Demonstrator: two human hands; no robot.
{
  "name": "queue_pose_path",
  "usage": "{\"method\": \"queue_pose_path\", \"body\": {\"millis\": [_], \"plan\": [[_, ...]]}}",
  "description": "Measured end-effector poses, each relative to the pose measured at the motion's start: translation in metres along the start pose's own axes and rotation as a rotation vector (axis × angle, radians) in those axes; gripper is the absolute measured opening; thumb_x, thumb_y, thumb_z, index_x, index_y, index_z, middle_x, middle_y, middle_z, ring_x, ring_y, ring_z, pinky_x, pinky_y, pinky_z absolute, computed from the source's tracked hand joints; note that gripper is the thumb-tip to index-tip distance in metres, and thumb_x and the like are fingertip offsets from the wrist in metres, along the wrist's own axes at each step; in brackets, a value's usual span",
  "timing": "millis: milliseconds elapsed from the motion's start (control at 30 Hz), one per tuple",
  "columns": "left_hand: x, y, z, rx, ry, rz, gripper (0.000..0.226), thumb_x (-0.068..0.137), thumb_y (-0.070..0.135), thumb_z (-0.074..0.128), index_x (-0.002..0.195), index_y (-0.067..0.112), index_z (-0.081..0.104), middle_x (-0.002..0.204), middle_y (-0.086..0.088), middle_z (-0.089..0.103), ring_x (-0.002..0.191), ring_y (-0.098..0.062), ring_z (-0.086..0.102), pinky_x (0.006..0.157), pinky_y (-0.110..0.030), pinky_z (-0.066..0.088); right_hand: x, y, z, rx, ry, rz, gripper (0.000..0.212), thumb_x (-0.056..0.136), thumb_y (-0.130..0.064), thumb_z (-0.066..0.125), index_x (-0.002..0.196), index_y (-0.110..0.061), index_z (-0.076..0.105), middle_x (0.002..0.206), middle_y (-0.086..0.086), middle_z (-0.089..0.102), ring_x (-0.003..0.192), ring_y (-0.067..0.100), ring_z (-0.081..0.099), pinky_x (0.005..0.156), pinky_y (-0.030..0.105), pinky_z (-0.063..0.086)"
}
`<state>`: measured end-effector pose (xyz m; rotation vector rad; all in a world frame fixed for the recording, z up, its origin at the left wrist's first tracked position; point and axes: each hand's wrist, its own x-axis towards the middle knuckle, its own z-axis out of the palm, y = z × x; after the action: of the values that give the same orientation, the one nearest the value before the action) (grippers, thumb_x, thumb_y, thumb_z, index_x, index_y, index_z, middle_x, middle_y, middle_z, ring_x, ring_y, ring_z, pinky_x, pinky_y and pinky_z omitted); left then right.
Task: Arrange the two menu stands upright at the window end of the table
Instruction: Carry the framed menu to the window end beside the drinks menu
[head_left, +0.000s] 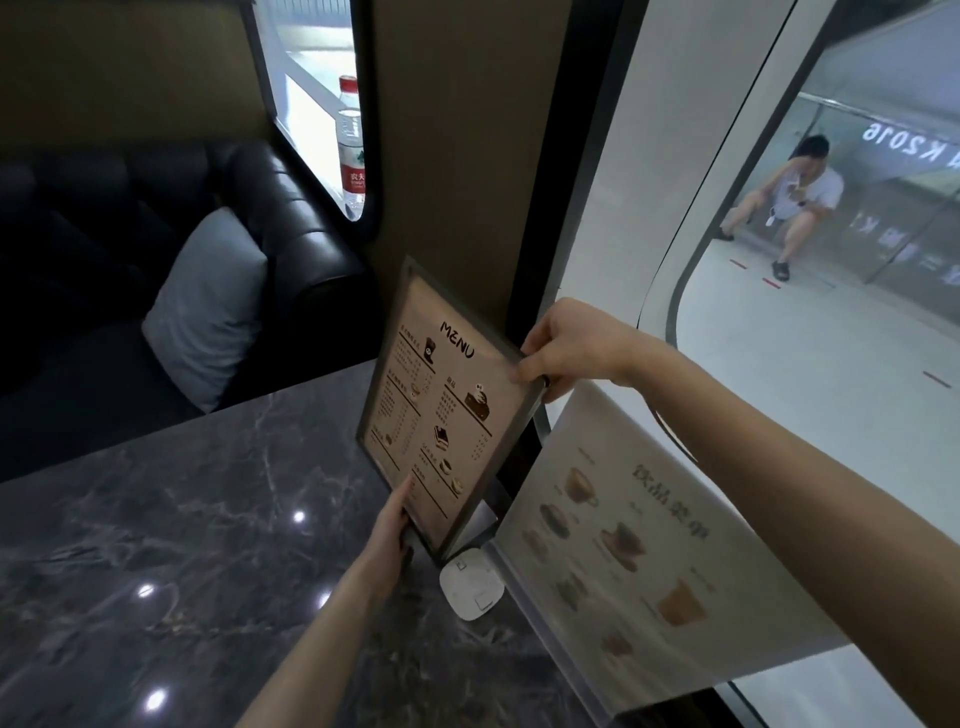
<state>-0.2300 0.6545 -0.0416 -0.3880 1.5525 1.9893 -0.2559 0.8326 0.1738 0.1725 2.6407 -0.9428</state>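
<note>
Glossy dark marble table (182, 519), shiny black leather sofa (291, 228), matt grey cloth cushion (208, 312), clear plastic bottle (351, 145).

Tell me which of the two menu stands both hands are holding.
The dark-framed stand headed MENU: the left hand grips its bottom edge, the right hand its top corner. The pale drinks menu stand beside it is unheld.

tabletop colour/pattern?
Dark grey marble table with pale veining, glossy with light reflections; the head view shows it.
</note>
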Motion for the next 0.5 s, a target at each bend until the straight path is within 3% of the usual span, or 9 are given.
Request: {"method": "queue_pose_path", "body": {"millis": [100,200,300,433,500], "plan": [[0.005,-0.002,-0.004,0.005,0.004,-0.009,0.045,0.095,0.042,0.034,0.132,0.018,0.045,0.123,0.001,0.052,0.108,-0.016,0.047,0.097,-0.033,0.028,0.000,0.004,-0.002,0.034,-0.023,-0.014,0.012,0.083,-0.016,0.066,0.079,-0.005,0.065,0.079,0.003,0.069,0.069,0.014,0.069,0.065,0.025,0.059],[0.006,-0.003,-0.006,0.028,-0.009,-0.001,0.041,0.095,0.042,0.032,0.127,0.021,0.048,0.116,0.004,0.056,0.099,-0.011,0.052,0.091,-0.031,0.035,0.002,0.003,-0.002,0.047,-0.031,-0.018,0.015,0.084,-0.016,0.065,0.070,-0.011,0.062,0.075,-0.001,0.067,0.067,0.012,0.068,0.065,0.024,0.058],[0.011,-0.006,-0.009,0.086,-0.021,-0.006,0.039,0.093,0.050,0.034,0.119,0.029,0.054,0.125,0.003,0.060,0.116,-0.017,0.052,0.102,-0.037,0.035,0.003,0.003,-0.004,0.039,-0.036,-0.015,0.015,0.084,-0.016,0.064,0.070,-0.010,0.062,0.076,0.000,0.066,0.068,0.013,0.068,0.064,0.024,0.059],[0.027,-0.019,-0.013,0.062,-0.051,-0.054,0.072,0.071,0.069,0.049,0.132,0.030,0.047,0.137,0.000,0.054,0.129,-0.023,0.044,0.114,-0.051,0.022,0.001,0.008,-0.008,0.035,-0.013,-0.005,0.015,0.084,-0.015,0.064,0.071,-0.007,0.063,0.074,0.000,0.067,0.062,0.012,0.067,0.058,0.020,0.057],[0.044,-0.032,-0.017,0.041,-0.057,-0.057,0.078,0.066,0.070,0.051,0.132,0.030,0.047,0.137,0.000,0.054,0.129,-0.024,0.044,0.114,-0.052,0.022,0.000,0.010,-0.009,0.034,0.004,-0.004,0.015,0.084,-0.015,0.065,0.072,-0.006,0.064,0.077,0.003,0.068,0.063,0.013,0.066,0.062,0.023,0.057]]}}
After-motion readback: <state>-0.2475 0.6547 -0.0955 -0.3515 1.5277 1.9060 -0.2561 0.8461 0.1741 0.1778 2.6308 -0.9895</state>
